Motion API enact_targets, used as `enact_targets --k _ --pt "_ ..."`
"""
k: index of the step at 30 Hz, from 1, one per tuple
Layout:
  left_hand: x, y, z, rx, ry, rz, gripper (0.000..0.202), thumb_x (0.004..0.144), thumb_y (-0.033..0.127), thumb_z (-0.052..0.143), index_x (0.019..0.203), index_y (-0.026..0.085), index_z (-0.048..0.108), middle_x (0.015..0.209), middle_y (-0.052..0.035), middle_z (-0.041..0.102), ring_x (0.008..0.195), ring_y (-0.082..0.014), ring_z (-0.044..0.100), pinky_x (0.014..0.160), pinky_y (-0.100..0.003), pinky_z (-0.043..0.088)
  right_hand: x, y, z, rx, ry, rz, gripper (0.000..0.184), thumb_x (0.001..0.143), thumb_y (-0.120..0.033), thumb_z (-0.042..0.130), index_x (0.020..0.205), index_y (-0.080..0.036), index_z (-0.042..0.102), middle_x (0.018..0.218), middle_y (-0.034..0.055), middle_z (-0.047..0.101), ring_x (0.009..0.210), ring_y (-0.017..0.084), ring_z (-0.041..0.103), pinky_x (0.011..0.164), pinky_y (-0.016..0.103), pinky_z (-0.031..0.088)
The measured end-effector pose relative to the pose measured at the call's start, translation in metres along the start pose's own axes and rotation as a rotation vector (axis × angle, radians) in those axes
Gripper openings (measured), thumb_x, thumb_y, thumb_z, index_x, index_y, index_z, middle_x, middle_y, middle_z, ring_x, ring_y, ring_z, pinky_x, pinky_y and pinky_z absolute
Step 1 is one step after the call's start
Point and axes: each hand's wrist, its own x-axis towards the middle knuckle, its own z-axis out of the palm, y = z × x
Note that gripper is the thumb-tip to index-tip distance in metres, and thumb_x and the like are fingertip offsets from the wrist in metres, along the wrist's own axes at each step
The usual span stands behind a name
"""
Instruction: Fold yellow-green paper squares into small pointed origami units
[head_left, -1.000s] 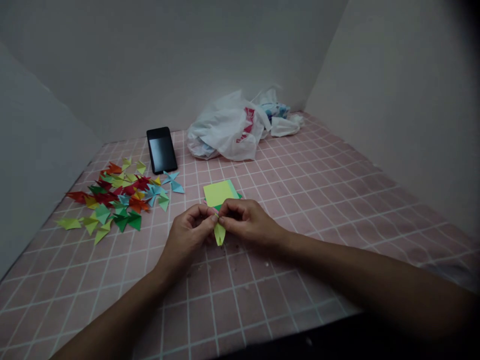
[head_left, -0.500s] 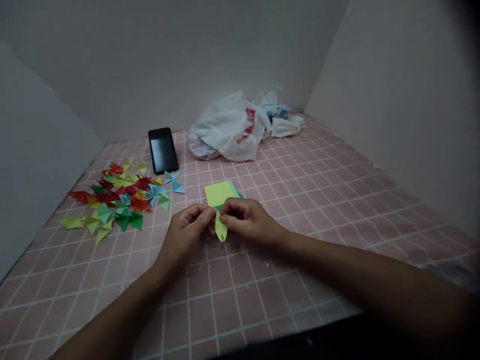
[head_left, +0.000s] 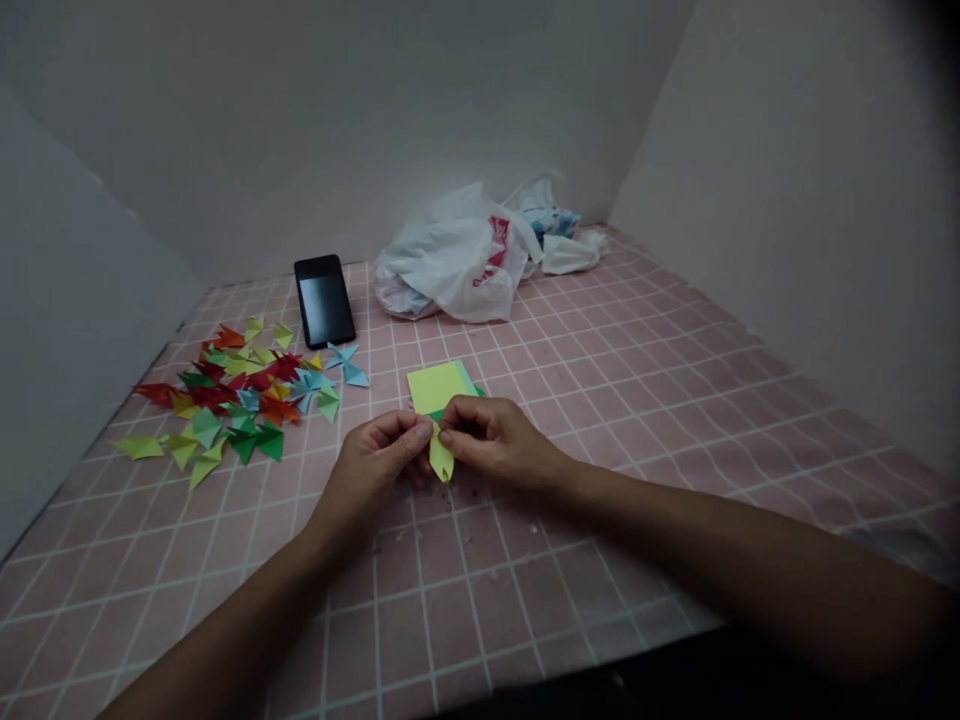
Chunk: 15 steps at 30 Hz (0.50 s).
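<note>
A small folded piece of yellow origami paper (head_left: 441, 462) is pinched between my two hands, its pointed end toward me. My left hand (head_left: 384, 447) is closed on its left edge, thumb on top. My right hand (head_left: 491, 437) grips the right edge between thumb and curled fingers. The upper part of the folded paper is partly hidden by the fingertips. Just beyond the hands lies a stack of square origami paper (head_left: 438, 385), yellow on top with green edges showing beneath; my right hand covers its near corner.
To the left lies a pile of folded paper pieces (head_left: 244, 385) in red, orange, yellow, green and blue. A black phone (head_left: 325, 305) lies behind it. A white plastic bag (head_left: 457, 255) and a blue-patterned package (head_left: 551, 218) sit by the back wall. A pink checked cloth (head_left: 637, 400) covers the surface.
Hardly anything differs. Both hands keep their pinch on the yellow paper, and the whole view has shifted very slightly.
</note>
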Motion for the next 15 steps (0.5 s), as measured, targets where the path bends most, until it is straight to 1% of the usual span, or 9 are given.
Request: enact_targets --k 5,10,15 --pt "0.0 -0.0021 -0.0003 -0.015 -0.016 -0.014 0.022 0.081 0.037 0.072 0.074 0.017 0.068 0.058 0.0018 0.062 0.051 -0.0082 0.053 0.051 -0.019 0.04 -0.0004 0.0 -0.0009 -0.013 -0.004 -0.002 0.014 0.083 -0.023 0.058 0.07 -0.016 0.058 0.066 -0.0006 0.057 0.061 0.012 0.05 0.058 0.026 0.038" --pt "0.0 -0.0003 0.0012 0.026 0.02 0.002 0.022 0.079 0.037 0.073 0.073 0.017 0.068 0.056 0.0021 0.061 0.049 -0.0089 0.052 0.05 -0.02 0.04 0.0003 0.0004 -0.0002 -0.025 0.006 -0.012 0.014 0.082 -0.022 0.058 0.069 -0.017 0.057 0.065 -0.0012 0.056 0.061 0.011 0.049 0.057 0.025 0.036" --pt "0.0009 -0.001 0.0026 0.079 0.047 0.052 0.021 0.077 0.037 0.073 0.073 0.017 0.067 0.055 0.0031 0.059 0.048 -0.0088 0.051 0.049 -0.02 0.04 -0.0002 -0.0002 0.0006 -0.036 0.013 -0.021 0.013 0.082 -0.021 0.058 0.069 -0.017 0.058 0.066 -0.0011 0.055 0.063 0.012 0.048 0.058 0.026 0.035"
